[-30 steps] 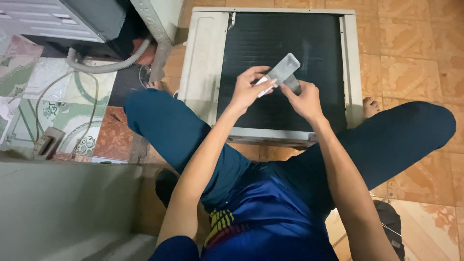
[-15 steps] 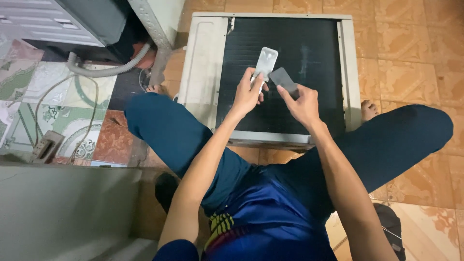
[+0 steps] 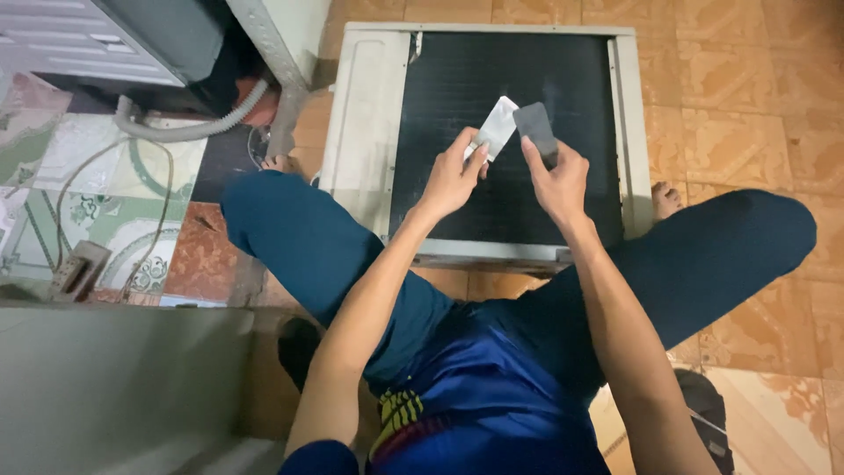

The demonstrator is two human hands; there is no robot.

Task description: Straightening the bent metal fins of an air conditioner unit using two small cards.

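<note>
Left hand: fingers pinched on a white strip, held up and tilted.
Right hand: fingers pinched on a dark strip, upright.
Strips: just beside each other, tops apart.
Below: black grille in a white frame, flat on the tiled floor.
Legs: bent on both sides of the frame.

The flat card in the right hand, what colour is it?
Dark grey; the card in the right hand shows best in the head view.
</note>
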